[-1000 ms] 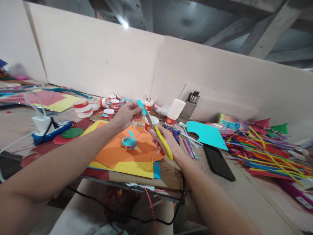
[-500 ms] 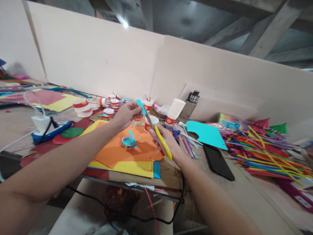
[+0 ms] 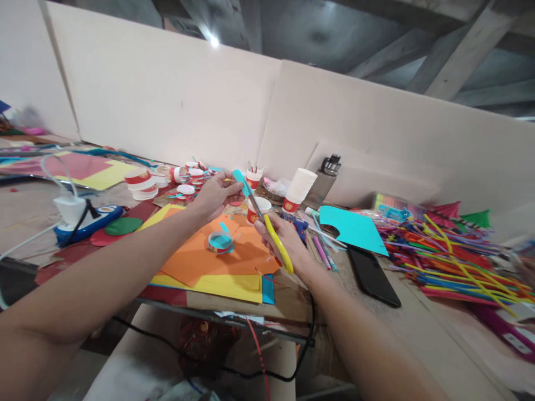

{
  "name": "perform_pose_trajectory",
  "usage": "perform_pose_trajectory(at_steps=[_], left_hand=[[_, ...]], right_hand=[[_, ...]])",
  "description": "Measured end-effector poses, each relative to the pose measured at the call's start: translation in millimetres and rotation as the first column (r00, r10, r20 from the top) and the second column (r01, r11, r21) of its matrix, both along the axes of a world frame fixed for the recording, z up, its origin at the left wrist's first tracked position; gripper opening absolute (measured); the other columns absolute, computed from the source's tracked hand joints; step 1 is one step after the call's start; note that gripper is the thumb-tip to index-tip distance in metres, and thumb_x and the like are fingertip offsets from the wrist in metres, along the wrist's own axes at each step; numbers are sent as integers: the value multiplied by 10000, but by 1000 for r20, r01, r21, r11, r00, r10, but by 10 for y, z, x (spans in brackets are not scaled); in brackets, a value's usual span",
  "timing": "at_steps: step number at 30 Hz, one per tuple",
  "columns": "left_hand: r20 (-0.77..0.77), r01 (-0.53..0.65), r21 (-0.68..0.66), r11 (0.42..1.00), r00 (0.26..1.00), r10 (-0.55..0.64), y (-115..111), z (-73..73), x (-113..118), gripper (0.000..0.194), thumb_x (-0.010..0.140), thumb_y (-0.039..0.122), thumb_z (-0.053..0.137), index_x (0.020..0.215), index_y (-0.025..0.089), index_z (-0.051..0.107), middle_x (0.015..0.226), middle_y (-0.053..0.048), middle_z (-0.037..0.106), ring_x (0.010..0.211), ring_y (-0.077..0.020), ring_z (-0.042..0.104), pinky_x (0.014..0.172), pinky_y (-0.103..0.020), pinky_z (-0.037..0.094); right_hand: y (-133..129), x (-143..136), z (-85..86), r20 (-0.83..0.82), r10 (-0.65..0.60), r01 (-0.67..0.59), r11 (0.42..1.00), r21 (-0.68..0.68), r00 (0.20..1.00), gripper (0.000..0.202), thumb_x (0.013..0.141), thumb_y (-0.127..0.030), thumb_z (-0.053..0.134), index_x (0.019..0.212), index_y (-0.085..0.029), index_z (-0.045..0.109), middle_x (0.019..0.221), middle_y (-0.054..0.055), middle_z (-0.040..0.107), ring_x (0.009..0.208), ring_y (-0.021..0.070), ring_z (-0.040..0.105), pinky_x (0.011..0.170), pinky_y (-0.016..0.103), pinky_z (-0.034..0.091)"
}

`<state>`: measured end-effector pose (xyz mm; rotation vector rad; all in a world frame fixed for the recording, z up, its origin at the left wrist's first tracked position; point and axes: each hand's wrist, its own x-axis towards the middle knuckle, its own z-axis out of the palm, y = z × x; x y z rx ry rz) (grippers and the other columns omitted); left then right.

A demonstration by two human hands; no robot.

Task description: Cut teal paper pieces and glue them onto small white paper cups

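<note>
Head view — left fingers tight on strip, right fingers round scissors — turquoise paper in shallow cup

The left hand pinches turquoise paper, the right hand scissors.

Near the orange paper, the scissors have yellow handles and the paper strip is turquoise. Beneath the orange paper, yellow paper shows; left of it are a green disc and a red disc; right of it, a black smartphone, a turquoise sheet and pipe cleaners in mixed red, yellow, blue and purple. Behind it, stacked paper cups are white with a red band and yellow emblem.
</note>
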<state>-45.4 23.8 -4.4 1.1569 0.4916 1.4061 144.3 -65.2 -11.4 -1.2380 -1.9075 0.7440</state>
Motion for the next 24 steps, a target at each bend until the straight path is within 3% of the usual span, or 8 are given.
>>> perform_pose_trajectory(at_steps=[16, 24], left_hand=[[-6, -6, -61, 998, 1000, 6, 23, 30, -44, 224, 746, 221, 755, 781, 149, 545, 678, 10, 660, 595, -91, 642, 626, -229, 558], [1, 45, -80, 996, 999, -46, 33, 20, -39, 195, 747, 193, 750, 794, 142, 568, 638, 5, 651, 577, -93, 632, 607, -226, 555]], right_hand=[[-13, 3, -12, 11, 19, -19, 1000, -4, 1000, 359, 844, -574, 549, 871, -217, 544, 622, -30, 507, 499, 100, 444, 452, 216, 347], [-12, -2, -56, -4, 24, -24, 1000, -13, 1000, 329, 856, -549, 543, 865, -222, 513, 616, -44, 476, 493, 95, 424, 445, 212, 340]])
